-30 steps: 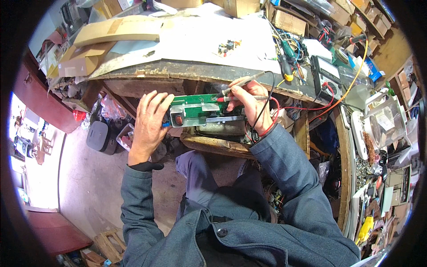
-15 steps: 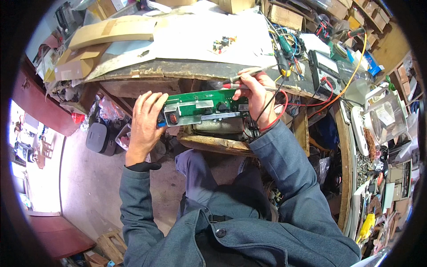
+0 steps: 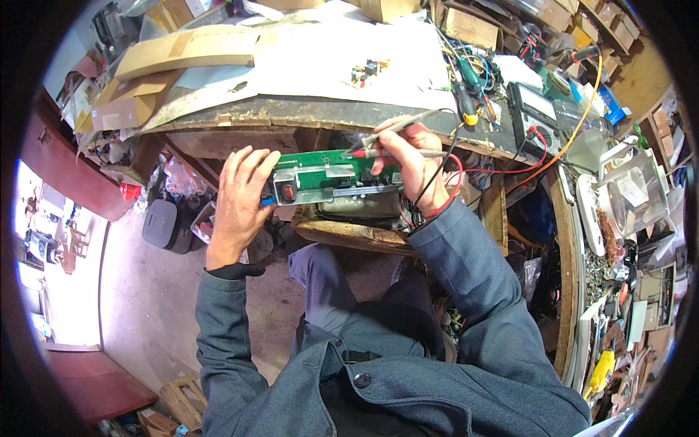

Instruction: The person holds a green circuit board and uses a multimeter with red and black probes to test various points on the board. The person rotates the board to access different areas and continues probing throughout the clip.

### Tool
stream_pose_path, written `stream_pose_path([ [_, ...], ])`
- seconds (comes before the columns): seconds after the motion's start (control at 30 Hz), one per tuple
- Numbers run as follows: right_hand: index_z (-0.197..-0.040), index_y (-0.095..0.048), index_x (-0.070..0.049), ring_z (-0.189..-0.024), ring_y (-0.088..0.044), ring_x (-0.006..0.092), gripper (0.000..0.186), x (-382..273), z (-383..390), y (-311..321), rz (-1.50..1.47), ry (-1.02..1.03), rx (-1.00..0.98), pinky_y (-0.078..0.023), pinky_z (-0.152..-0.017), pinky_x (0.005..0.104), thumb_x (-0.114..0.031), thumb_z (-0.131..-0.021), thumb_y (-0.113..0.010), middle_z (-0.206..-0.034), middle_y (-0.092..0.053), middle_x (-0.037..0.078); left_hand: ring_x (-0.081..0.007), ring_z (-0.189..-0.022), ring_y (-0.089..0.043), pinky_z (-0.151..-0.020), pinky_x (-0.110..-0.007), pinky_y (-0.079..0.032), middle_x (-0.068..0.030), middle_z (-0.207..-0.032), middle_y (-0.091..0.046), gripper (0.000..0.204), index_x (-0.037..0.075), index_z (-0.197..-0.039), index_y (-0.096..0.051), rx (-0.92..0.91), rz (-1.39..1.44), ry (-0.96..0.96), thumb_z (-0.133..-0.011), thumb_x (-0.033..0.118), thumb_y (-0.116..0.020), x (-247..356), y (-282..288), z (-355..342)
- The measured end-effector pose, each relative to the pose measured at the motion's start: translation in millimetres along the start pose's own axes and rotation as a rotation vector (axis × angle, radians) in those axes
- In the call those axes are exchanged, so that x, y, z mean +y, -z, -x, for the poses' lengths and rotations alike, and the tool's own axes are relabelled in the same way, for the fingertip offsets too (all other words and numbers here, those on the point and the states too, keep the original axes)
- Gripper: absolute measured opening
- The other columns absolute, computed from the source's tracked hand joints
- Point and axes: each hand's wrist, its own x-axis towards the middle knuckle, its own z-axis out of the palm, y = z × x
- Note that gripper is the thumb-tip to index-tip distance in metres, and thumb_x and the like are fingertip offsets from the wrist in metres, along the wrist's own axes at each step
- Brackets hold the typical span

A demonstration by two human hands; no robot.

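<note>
A long green circuit board (image 3: 313, 178) with metal heat sinks and a copper coil is held up in front of the bench edge. My left hand (image 3: 244, 193) grips its left end, fingers over the top and thumb below. In my right hand (image 3: 416, 156) are two multimeter probes (image 3: 375, 153), one with a red tip and one greyish, pinched together like chopsticks. Their tips reach the board's upper edge near its middle; whether they touch it I cannot tell. Red and black leads hang from the probes and run right to a multimeter (image 3: 535, 120) on the bench.
The workbench (image 3: 291, 109) carries a white sheet (image 3: 313, 62), a small heap of components (image 3: 368, 71), flat cardboard (image 3: 182, 51) and a screwdriver (image 3: 464, 102). Below the board is an open wooden drawer (image 3: 357, 237). Cluttered parts and a clear plastic container (image 3: 633, 186) stand at the right.
My right hand has shifted slightly left and down, bringing the probe tips further left along the board's upper edge. The board has moved a little to the right in my left hand.
</note>
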Motion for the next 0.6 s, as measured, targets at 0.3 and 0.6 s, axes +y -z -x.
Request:
stream_pose_path([
  [0.3, -0.121, -0.066, 0.002, -0.074, -0.071, 0.0172, 0.018, 11.5, 6.1, -8.9, 0.052, -0.045, -0.129, -0.059, -0.068, 0.0311, -0.011, -0.109, -0.066, -0.099, -0.072, 0.012, -0.0378, -0.152, -0.046, -0.131, -0.054, -0.035, -0.0089, -0.156, -0.057, 0.096, 0.015, -0.158, -0.057, 0.014, -0.038, -0.034, -0.069, 0.000, -0.089, 1.9, 1.7, -1.6],
  [0.6, -0.122, -0.064, 0.001, -0.072, -0.070, 0.0167, 0.018, 12.2, 5.3, -11.2, 0.070, -0.069, -0.111, -0.059, -0.067, 0.0315, -0.012, -0.110, -0.065, -0.099, -0.072, 0.011, -0.0375, -0.148, -0.048, -0.130, -0.056, -0.036, -0.0102, -0.152, -0.057, 0.094, 0.015, -0.158, -0.056, 0.018, -0.035, -0.044, -0.070, 0.002, -0.086, 3.1, 2.4, -3.1],
])
